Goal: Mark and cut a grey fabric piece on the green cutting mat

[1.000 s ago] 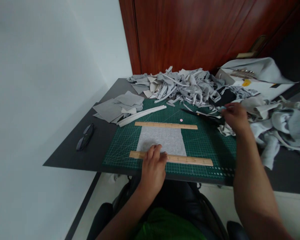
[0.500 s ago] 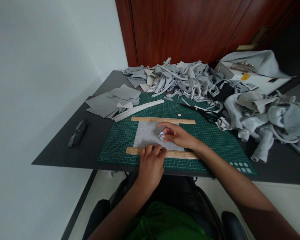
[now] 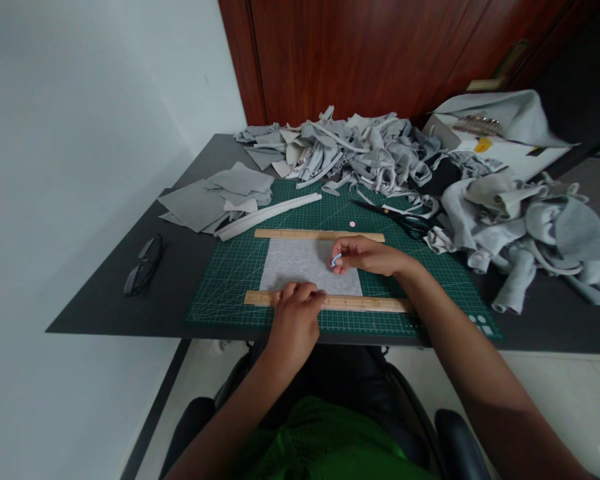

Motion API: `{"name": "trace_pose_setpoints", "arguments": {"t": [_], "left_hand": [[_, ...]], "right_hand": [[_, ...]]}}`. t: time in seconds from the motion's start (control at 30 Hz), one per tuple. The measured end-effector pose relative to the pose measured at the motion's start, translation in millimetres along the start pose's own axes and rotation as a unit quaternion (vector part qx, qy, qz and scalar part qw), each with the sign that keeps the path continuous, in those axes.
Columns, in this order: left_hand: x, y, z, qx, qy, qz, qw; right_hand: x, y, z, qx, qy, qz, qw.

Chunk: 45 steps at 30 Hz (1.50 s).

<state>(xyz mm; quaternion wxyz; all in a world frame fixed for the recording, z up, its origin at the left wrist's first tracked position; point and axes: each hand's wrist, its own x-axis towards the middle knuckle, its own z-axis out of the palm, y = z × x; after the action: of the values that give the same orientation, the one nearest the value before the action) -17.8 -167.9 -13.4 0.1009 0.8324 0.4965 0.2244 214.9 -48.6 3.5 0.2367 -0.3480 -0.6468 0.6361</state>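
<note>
A grey fabric rectangle (image 3: 300,267) lies on a green cutting mat (image 3: 230,280) between two wooden rulers. My left hand (image 3: 295,313) presses down on the near ruler (image 3: 370,304) at its left part. My right hand (image 3: 365,255) hovers over the fabric's right side, pinching a small light-blue piece, likely tailor's chalk (image 3: 336,260), between its fingertips. The far ruler (image 3: 320,235) lies along the fabric's top edge.
Black scissors (image 3: 403,219) and a small pink dot (image 3: 351,224) lie on the mat's far right. Heaps of grey fabric scraps (image 3: 360,150) fill the back and right. Flat grey pieces (image 3: 215,197), a white strip (image 3: 267,215) and black glasses (image 3: 143,265) sit left.
My right hand came from beside the scissors at the right to the fabric with the small blue piece, then shifted slightly right. My left hand stayed on the near ruler.
</note>
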Motion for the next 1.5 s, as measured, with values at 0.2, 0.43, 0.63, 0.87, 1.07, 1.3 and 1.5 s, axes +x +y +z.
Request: {"name": "trace_pose_setpoints", "arguments": {"t": [0.2,0.43,0.63,0.87,1.07,1.3,1.5], "left_hand": [[2,-3,-0.1,-0.042,0.016,0.001,0.999],[2,-3,-0.4,-0.047,0.022,-0.002,0.999],[1,-5,2.2,-0.052,0.037,0.006,0.998],[-3,-4,2.6,-0.034,0.031,0.008,0.999],[-4,-1,0.5,0.009,0.009,0.008,1.0],[-7,18,-5.6,0.082,-0.013,-0.003,0.997],[-21,36,13.3,0.143,0.032,-0.011,0.989]], "right_hand": [[-3,0,-10,-0.008,-0.015,0.02,1.0],[-2,-1,-7,-0.019,-0.015,0.017,1.0],[-2,1,-8,-0.013,-0.013,0.022,1.0],[-1,0,-7,0.003,0.024,0.026,0.999],[-1,-2,-21,0.066,0.255,-0.073,0.962],[1,4,-35,0.097,0.316,-0.046,0.943],[3,3,-9,0.025,0.252,-0.054,0.966]]}}
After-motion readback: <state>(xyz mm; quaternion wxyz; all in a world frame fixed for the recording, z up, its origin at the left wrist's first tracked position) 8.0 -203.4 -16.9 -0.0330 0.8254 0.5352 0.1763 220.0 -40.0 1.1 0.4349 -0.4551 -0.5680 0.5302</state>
